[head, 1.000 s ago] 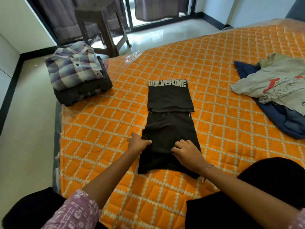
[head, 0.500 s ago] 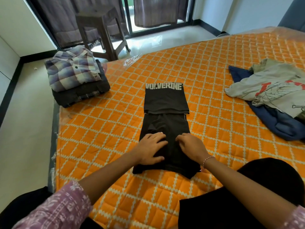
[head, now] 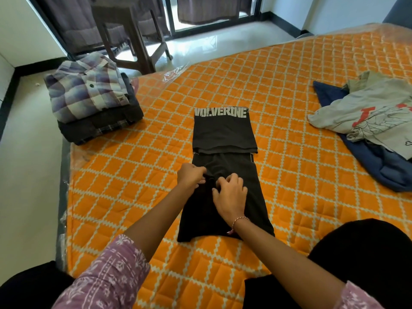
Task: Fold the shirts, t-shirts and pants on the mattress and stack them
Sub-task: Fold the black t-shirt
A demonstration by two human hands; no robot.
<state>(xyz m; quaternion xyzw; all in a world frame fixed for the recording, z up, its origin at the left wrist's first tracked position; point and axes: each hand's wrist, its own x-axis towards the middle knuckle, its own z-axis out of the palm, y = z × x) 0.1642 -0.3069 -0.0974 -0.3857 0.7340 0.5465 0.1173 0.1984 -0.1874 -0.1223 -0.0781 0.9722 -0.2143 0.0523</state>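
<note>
Head view, nearest first: my knees in black frame the bottom edge, and my two forearms in purple patterned sleeves reach forward over the orange quilted mattress [head: 124,197]. A thin bracelet [head: 239,219] sits at my right wrist. My right hand [head: 230,194] lies on the black t-shirt [head: 225,210], fingers curled and bunching a bit of its cloth near the middle. My left hand [head: 190,176] is just beside it, at the shirt's left side, fingertips pinching a fold of the same fabric; the two hands almost touch. The t-shirt lies lengthwise straight ahead of me, folded into a narrow strip, its far end doubled back toward me so the white word WOLVERINE shows along the far edge.

Farther off on my left, at the mattress corner, stands a stack of folded clothes [head: 98,117] with a purple plaid shirt [head: 87,90] on top of darker pieces. Off to my right, well apart from the black shirt, a heap of unfolded clothes [head: 365,121] lies loose, a pale printed t-shirt over a navy garment. Beyond the mattress a dark wooden stool [head: 133,36] stands on the shiny floor before a curtained glass door.
</note>
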